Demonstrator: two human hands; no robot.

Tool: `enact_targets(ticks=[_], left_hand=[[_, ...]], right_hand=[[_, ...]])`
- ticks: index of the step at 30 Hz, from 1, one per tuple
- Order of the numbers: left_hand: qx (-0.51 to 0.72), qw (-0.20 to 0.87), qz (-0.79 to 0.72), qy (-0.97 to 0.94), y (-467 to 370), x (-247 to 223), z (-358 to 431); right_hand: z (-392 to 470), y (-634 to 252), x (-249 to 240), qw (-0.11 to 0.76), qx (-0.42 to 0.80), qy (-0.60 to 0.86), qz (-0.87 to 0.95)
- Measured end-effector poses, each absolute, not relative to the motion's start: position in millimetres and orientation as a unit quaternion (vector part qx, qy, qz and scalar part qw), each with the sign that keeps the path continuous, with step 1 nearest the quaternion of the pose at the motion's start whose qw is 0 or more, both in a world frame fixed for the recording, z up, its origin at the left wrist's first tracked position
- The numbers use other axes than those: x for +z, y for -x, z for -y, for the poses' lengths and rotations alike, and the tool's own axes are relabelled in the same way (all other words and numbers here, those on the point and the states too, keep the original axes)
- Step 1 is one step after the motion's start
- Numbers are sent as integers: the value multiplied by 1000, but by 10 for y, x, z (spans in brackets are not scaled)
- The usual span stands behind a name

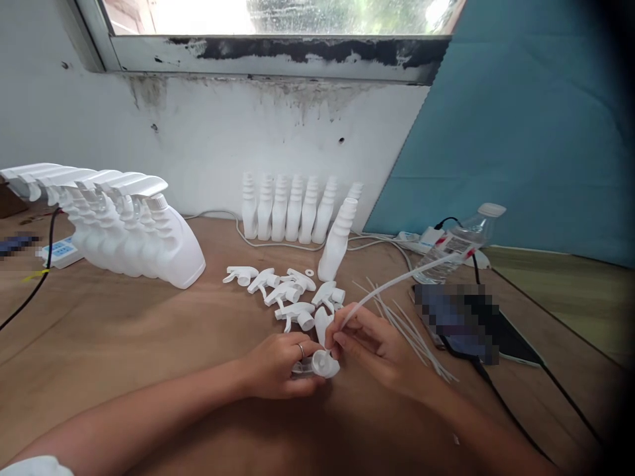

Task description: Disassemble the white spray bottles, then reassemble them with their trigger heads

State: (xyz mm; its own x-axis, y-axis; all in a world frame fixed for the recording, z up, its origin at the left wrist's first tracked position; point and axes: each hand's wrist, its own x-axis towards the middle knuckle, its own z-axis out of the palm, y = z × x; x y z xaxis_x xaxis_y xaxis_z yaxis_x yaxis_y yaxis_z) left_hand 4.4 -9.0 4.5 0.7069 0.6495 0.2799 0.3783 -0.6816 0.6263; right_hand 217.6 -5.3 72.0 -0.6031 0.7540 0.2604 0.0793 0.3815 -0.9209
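Observation:
My left hand (282, 367) is closed around a white trigger spray head (325, 363), its round collar turned up toward me. Between the thumb and fingers of my right hand (374, 347) is a thin white dip tube (397, 283), which curves up and away to the right. The near end of the tube is close to the collar; whether it sits inside I cannot tell. Just beyond my hands lies a loose group of white trigger spray heads (282, 292). More thin tubes (419, 340) lie on the table, right of my right hand.
White bottles (280, 211) stand along the wall, with one bottle (337, 241) nearer. Assembled spray bottles (173, 248) stand in a row at left. A clear plastic bottle (454, 241), cables, a power strip (62, 251) and a dark phone-like device (510, 330) are also on the wooden table (149, 317).

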Motion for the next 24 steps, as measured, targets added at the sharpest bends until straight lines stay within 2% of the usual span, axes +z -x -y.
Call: enact_targets(ticks=[12, 19, 24], left_hand=[[261, 269, -290, -881, -50, 43, 94], [235, 268, -297, -886, -48, 87, 99], [237, 253, -297, -890, -52, 49, 94]], right_hand=[[15, -2240, 773, 301, 392, 331, 804], [29, -2217, 813, 254, 280, 328, 866], [3, -2196, 708, 220, 290, 300, 882]])
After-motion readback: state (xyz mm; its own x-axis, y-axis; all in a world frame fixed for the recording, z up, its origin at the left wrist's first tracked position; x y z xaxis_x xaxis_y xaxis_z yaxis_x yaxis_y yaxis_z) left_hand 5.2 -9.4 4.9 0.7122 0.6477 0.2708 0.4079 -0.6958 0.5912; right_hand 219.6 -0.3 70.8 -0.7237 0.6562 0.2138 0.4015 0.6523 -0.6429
